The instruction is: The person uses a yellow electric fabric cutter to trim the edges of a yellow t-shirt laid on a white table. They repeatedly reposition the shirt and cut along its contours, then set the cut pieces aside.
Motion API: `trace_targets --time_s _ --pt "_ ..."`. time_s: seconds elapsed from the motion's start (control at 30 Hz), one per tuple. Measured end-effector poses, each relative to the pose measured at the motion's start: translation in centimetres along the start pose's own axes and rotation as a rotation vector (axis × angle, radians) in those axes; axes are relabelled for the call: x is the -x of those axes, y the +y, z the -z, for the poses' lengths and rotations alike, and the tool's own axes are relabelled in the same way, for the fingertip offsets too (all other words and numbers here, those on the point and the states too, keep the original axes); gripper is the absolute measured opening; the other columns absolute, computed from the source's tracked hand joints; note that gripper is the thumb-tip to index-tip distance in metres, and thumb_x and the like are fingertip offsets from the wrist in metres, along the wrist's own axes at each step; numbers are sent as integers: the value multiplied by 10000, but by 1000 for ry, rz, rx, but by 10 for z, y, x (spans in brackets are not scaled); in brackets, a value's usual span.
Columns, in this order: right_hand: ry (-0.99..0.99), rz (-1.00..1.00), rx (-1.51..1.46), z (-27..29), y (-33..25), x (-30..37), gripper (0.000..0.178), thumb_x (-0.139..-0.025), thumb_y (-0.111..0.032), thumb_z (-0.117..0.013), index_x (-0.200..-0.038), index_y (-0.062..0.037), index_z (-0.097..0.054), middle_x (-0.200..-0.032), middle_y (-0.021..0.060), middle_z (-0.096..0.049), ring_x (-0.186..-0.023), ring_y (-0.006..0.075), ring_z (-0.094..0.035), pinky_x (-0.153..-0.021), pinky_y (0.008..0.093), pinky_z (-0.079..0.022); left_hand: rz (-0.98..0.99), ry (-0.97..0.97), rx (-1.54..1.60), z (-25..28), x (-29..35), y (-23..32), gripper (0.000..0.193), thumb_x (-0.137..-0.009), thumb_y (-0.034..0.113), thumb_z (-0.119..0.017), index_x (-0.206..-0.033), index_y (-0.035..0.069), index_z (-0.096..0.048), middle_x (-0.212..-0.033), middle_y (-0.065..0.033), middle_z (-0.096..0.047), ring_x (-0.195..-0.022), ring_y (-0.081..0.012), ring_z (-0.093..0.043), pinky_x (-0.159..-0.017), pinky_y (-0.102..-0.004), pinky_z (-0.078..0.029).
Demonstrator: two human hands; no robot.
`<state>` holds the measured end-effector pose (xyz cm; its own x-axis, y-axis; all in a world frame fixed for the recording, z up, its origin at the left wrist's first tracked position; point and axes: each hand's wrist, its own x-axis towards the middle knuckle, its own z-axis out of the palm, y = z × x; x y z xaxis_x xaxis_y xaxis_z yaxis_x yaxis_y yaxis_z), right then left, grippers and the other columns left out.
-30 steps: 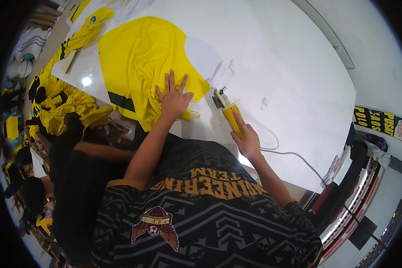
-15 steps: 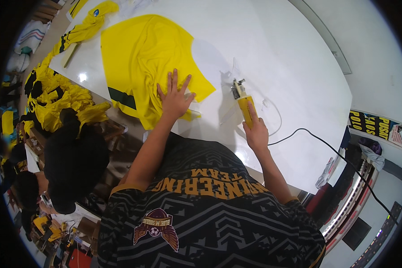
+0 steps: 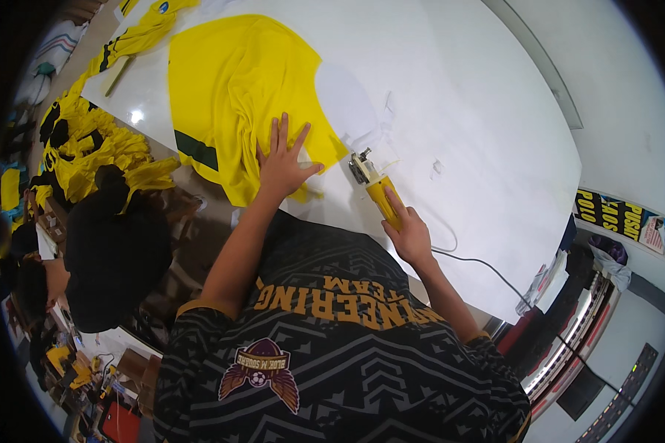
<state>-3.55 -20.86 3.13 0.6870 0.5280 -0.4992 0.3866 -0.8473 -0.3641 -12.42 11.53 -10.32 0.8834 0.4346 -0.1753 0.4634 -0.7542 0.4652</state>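
So, yellow cloth point(image 3: 233, 88) beneath splayed left hand point(image 3: 281, 166); right hand point(image 3: 408, 234) grasping corded tool point(image 3: 380, 193).

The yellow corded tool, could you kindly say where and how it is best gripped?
Probably best by its yellow barrel, from the picture's lower right, where the right hand grips it: that slim, straight part slants that way, while the metal head faces the yellow cloth.

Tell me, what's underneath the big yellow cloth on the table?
The white table shows beside the big yellow cloth; your left hand rests on top. Anything directly beneath the cloth is covered, so I can't tell.
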Motion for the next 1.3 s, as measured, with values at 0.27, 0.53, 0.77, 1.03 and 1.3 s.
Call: trace_targets --time_s 0.27,0.53,0.77,1.03,1.3 --pt "-28 5 -19 -13 2 -18 909 -1028 -246 -765 -1788 -435 -304 -1146 244 -721 -1054 452 -749 -957 544 -601 -4 -18 -28 2 9 -12 1087 -870 747 -771 -1796 381 -335 -1930 -95 -2 -1773 -369 -11 -1233 -895 -166" --pt "-9 32 -63 -14 0 -28 915 -1025 -231 -768 -1787 -431 -302 -1149 263 -750 -1085 467 -755 -971 545 -595 17 -53 -43 7 12 -8 1106 -869 759 -768 -1804 396 -301 -1930 -88 2 -1774 -357 12 -1236 -893 -174" --pt "-24 21 -65 -11 -10 -33 924 -1016 -189 -769 -1794 -386 -310 -1174 274 -757 -1131 469 -754 -1009 535 -590 16 -53 -32 7 13 -9 1116 -861 756 -779 -1803 393 -303 -1931 -83 6 -1775 -351 17 -1243 -884 -180" --pt "-28 -12 -133 -3 -33 -45 933 -1009 -153 -773 -1795 -365 -318 -1364 306 -744 -1268 471 -733 -1086 508 -583 12 -56 19 9 15 -1 1106 -861 729 -796 -1798 380 -324 -1929 -96 -3 -1773 -360 11 -1229 -892 -201" --pt "-8 -1 -169 -1 -49 -53 948 -1006 -118 -768 -1800 -348 -303 -1472 278 -716 -1322 463 -717 -1121 493 -572 1 -57 91 13 19 4 1093 -858 678 -822 -1791 359 -351 -1925 -123 -8 -1770 -381 11 -1206 -904 -226"
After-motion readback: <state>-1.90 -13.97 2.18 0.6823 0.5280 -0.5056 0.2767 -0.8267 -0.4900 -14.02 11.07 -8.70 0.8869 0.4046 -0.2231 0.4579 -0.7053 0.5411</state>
